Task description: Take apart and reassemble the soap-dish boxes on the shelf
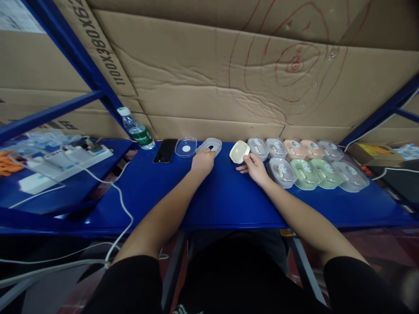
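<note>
My left hand (pixel 203 161) is closed on the near edge of a pale grey plastic piece (pixel 215 143), which has a dark oval showing in its middle. In my right hand (pixel 254 165) a cream-coloured, rounded-square piece (pixel 238 152) is pinched at its right edge, tilted above the blue table (pixel 229 200). Left of my left hand lies a clear lid (pixel 186 148) with a white round spot. Two rows of small lidded boxes stand right of my right hand: grey (pixel 282 171), pink (pixel 294 149) and green (pixel 305 173), with round labels on top.
A black phone (pixel 165 151) and a water bottle (pixel 140 133) are at the table's left. White power strips (pixel 65 168) with cables lie farther left. Cardboard (pixel 196 78) forms the back wall, between blue metal posts. An open carton (pixel 376 155) stands at the right.
</note>
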`<state>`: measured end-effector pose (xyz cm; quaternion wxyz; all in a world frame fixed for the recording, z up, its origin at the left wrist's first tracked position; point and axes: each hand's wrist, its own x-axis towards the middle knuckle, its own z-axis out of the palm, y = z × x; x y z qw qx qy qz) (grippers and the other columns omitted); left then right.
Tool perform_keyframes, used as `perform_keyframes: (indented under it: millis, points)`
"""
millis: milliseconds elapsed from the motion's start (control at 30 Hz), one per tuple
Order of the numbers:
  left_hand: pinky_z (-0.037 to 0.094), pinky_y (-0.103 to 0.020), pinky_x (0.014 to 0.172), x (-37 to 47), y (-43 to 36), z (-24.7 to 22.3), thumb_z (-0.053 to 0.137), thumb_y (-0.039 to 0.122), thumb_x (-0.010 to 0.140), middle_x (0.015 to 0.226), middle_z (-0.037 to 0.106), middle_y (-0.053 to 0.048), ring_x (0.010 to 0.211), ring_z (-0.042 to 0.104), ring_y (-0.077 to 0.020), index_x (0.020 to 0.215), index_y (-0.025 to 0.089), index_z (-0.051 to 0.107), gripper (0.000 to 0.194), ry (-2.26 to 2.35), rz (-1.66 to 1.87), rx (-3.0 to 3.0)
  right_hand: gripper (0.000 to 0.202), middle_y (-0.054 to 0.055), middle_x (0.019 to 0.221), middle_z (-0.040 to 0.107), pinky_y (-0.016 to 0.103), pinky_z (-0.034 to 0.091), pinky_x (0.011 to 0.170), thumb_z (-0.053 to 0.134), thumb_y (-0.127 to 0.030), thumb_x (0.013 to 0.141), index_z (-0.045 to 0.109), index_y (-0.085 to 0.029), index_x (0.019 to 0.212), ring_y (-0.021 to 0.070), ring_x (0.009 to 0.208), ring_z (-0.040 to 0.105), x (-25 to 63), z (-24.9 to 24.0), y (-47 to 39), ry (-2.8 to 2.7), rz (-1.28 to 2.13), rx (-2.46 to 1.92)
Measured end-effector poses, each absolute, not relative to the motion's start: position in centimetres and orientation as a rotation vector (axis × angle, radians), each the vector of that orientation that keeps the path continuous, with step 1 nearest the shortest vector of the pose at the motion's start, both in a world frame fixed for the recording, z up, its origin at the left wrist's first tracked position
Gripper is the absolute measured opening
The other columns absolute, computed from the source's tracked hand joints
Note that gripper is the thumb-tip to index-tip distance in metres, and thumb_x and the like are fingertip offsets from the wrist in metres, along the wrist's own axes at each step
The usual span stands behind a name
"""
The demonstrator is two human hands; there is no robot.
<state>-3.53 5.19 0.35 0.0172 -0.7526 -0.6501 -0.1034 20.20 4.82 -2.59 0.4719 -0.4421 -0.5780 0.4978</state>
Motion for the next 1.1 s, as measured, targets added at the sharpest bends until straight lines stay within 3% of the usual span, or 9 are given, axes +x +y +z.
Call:
perform_keyframes:
  millis: [133, 200, 300, 433, 533, 633, 833, 933, 1100]
  points:
    - [0.051, -0.038, 0.099, -3.9, 5.3, 0.2, 0.044, 0.025, 0.103, 0.135, 0.064, -0.013, 0.119, 0.064, -0.0274, 0.133, 0.021, 0.067, 0.038, -2.055, -0.418, -2.323, 0.052, 0.009, 0.088, 0.076, 0.026, 0.042, 0.043, 0.058, -0.070, 0.089, 0.066, -0.020, 0.078, 0.0151, 0.051, 0.066, 20.4, -2.5, 4.9, -1.552, 1.225, -1.231]
    - [0.052, -0.038, 0.100, -4.3, 5.3, 0.1, 0.049, 0.027, 0.101, 0.139, 0.062, -0.012, 0.121, 0.064, -0.0274, 0.133, 0.022, 0.067, 0.037, -2.075, -0.476, -2.300, 0.051, 0.007, 0.076, 0.075, 0.028, 0.042, 0.046, 0.055, -0.063, 0.093, 0.065, -0.020, 0.068, 0.0145, 0.047, 0.061, 20.6, -2.3, 4.6, -1.690, 1.112, -1.269]
    - [0.054, -0.039, 0.097, -5.0, 5.5, 0.1, 0.057, 0.036, 0.098, 0.138, 0.063, -0.012, 0.121, 0.065, -0.0294, 0.132, 0.022, 0.068, 0.039, -2.112, -0.580, -2.237, 0.045, 0.003, 0.065, 0.069, 0.031, 0.047, 0.060, 0.059, -0.054, 0.094, 0.062, -0.022, 0.063, 0.0172, 0.057, 0.061, 20.9, -2.1, 4.1, -1.894, 0.765, -1.267]
    - [0.055, -0.041, 0.094, -5.8, 5.9, 0.0, 0.058, 0.050, 0.097, 0.126, 0.071, -0.012, 0.115, 0.068, -0.0308, 0.127, 0.021, 0.071, 0.043, -2.197, -0.544, -2.198, 0.021, 0.003, 0.084, 0.073, 0.034, 0.051, 0.073, 0.065, -0.041, 0.092, 0.072, -0.022, 0.097, 0.0214, 0.076, 0.066, 21.0, -1.9, 3.8, -2.042, 0.417, -1.232]
    - [0.055, -0.041, 0.093, -5.7, 5.9, 0.1, 0.058, 0.049, 0.097, 0.121, 0.074, -0.012, 0.114, 0.069, -0.0314, 0.122, 0.022, 0.073, 0.040, -2.210, -0.455, -2.227, 0.042, 0.010, 0.109, 0.072, 0.041, 0.053, 0.092, 0.067, -0.040, 0.093, 0.065, -0.020, 0.129, 0.0276, 0.103, 0.067, 20.9, -2.1, 3.9, -2.176, 0.286, -1.190]
    - [0.056, -0.041, 0.092, -5.0, 5.6, 0.2, 0.061, 0.051, 0.096, 0.121, 0.075, -0.012, 0.115, 0.070, -0.0324, 0.123, 0.022, 0.072, 0.042, -2.186, -0.447, -2.245, 0.062, 0.017, 0.130, 0.067, 0.048, 0.047, 0.108, 0.067, -0.048, 0.094, 0.055, -0.016, 0.146, 0.0337, 0.124, 0.061, 20.6, -2.3, 4.0, -2.330, 0.195, -1.224]
    - [0.056, -0.042, 0.089, -4.6, 5.6, -0.2, 0.057, 0.050, 0.098, 0.116, 0.076, -0.013, 0.109, 0.072, -0.0328, 0.136, 0.023, 0.063, 0.046, -2.149, -0.475, -2.250, 0.061, 0.012, 0.146, 0.063, 0.058, 0.034, 0.119, 0.052, -0.063, 0.101, 0.059, -0.024, 0.148, 0.0365, 0.139, 0.052, 20.2, -2.7, 4.2, -2.447, 0.138, -1.354]
    - [0.055, -0.043, 0.090, -5.1, 6.1, -0.4, 0.055, 0.046, 0.101, 0.111, 0.076, -0.013, 0.108, 0.072, -0.0326, 0.141, 0.022, 0.058, 0.047, -2.197, -0.544, -2.206, 0.063, 0.010, 0.154, 0.057, 0.058, 0.031, 0.122, 0.045, -0.064, 0.104, 0.056, -0.022, 0.150, 0.0363, 0.146, 0.046, 20.2, -2.8, 4.6, -2.407, 0.166, -1.391]
    - [0.055, -0.041, 0.095, -5.0, 6.3, -0.6, 0.056, 0.040, 0.100, 0.138, 0.066, -0.013, 0.118, 0.068, -0.0303, 0.144, 0.022, 0.058, 0.047, -2.091, -0.710, -2.202, 0.071, 0.011, 0.160, 0.050, 0.061, 0.033, 0.122, 0.047, -0.064, 0.102, 0.048, -0.019, 0.157, 0.0394, 0.150, 0.042, 20.1, -3.1, 4.9, -2.405, 0.233, -1.379]
